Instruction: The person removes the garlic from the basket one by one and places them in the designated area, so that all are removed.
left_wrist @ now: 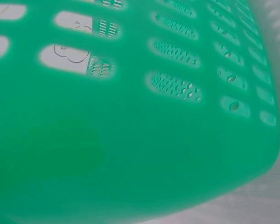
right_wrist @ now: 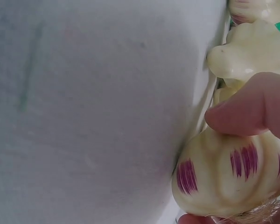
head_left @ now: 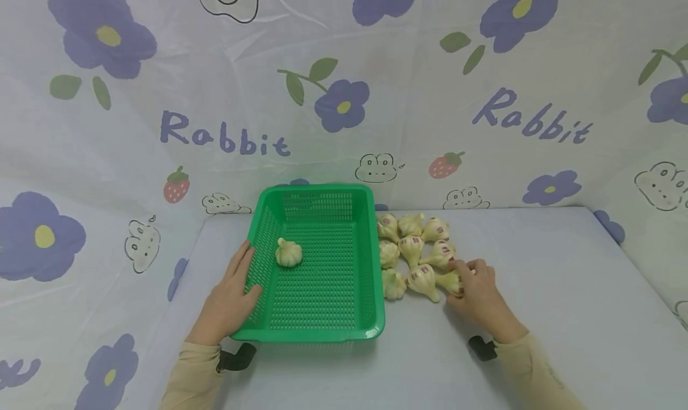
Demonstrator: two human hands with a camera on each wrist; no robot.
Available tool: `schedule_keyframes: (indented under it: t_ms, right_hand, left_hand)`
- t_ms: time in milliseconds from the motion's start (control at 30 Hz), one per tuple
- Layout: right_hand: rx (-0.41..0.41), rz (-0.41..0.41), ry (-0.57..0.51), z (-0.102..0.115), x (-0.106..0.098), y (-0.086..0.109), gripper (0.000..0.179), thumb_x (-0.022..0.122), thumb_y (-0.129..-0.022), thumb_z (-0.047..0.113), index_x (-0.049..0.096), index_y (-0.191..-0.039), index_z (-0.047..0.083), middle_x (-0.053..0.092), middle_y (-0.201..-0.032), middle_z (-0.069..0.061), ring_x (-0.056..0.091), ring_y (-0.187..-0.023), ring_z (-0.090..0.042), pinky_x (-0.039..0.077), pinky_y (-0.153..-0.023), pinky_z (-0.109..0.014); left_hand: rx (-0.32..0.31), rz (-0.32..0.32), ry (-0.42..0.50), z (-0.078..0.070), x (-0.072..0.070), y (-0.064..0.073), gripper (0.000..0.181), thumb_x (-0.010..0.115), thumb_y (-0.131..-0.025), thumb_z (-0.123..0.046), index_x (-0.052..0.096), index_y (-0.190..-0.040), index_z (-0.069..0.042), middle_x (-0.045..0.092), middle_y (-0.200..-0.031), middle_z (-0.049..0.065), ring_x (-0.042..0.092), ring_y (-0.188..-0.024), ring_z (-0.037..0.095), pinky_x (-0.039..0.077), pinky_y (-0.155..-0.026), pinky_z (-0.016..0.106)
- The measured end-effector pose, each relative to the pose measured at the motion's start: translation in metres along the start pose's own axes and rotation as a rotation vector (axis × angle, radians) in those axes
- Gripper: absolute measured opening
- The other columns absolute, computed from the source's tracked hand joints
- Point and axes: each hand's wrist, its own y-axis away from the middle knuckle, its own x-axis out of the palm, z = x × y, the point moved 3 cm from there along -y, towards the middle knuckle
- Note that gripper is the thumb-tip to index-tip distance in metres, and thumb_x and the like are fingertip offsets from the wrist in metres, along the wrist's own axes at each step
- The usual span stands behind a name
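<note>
A green plastic basket [head_left: 312, 336] with slotted walls stands left of the middle of the table. My left hand [head_left: 228, 305] holds its left side, fingers along the outside and thumb over the rim; in the left wrist view the basket wall [left_wrist: 130, 140] fills most of the picture. One garlic bulb [head_left: 289, 253] lies inside, towards the left. My right hand [head_left: 478, 293] grips another garlic bulb [right_wrist: 224, 172], pale with purple streaks, between thumb and fingers. This bulb is at the front right corner of a group of garlic bulbs [head_left: 411, 249].
Several bulbs lie close together along the basket's right wall, some partly behind its rim. A white cloth covers the table [head_left: 527, 261]. Behind it hangs a patterned curtain [head_left: 403, 70] with flowers and rabbits.
</note>
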Motion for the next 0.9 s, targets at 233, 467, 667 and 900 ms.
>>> schedule_keyframes:
  t_ms: [233, 467, 667, 900]
  right_hand:
    - [0.022, 0.02, -0.006, 0.001, 0.0, 0.001, 0.059, 0.073, -0.075, 0.001, 0.057, -0.132, 0.005, 0.047, -0.121, -0.032, 0.043, -0.11, -0.047, 0.05, -0.076, -0.052]
    - [0.018, 0.022, 0.007, 0.001, -0.001, 0.0, 0.058, 0.075, -0.077, 0.003, 0.055, -0.131, 0.005, 0.046, -0.122, -0.033, 0.041, -0.11, -0.047, 0.05, -0.076, -0.052]
    - [-0.004, 0.013, 0.028, 0.006, -0.007, 0.0, 0.059, 0.078, -0.078, 0.005, 0.054, -0.132, 0.005, 0.045, -0.125, -0.033, 0.041, -0.11, -0.046, 0.051, -0.072, -0.05]
    - [-0.041, -0.031, 0.043, 0.02, -0.021, 0.001, 0.067, 0.078, -0.074, 0.004, 0.054, -0.136, 0.004, 0.044, -0.127, -0.034, 0.042, -0.111, -0.048, 0.053, -0.07, -0.053]
  left_hand:
    - [-0.003, 0.0, -0.002, 0.002, 0.001, 0.0, 0.075, 0.051, -0.099, -0.016, 0.02, -0.167, -0.007, 0.013, -0.176, 0.008, 0.058, -0.124, 0.038, 0.056, -0.086, 0.058]
    - [-0.005, 0.003, 0.001, 0.002, 0.0, 0.0, 0.075, 0.051, -0.1, -0.016, 0.02, -0.167, -0.007, 0.012, -0.176, 0.008, 0.058, -0.125, 0.038, 0.055, -0.087, 0.058]
    - [-0.003, 0.001, 0.003, 0.002, 0.0, 0.0, 0.075, 0.052, -0.099, -0.016, 0.019, -0.167, -0.007, 0.012, -0.176, 0.008, 0.055, -0.131, 0.039, 0.054, -0.092, 0.06]
    - [0.001, 0.001, 0.005, 0.003, 0.001, 0.0, 0.075, 0.052, -0.1, -0.016, 0.019, -0.167, -0.008, 0.012, -0.176, 0.007, 0.056, -0.132, 0.039, 0.054, -0.092, 0.06]
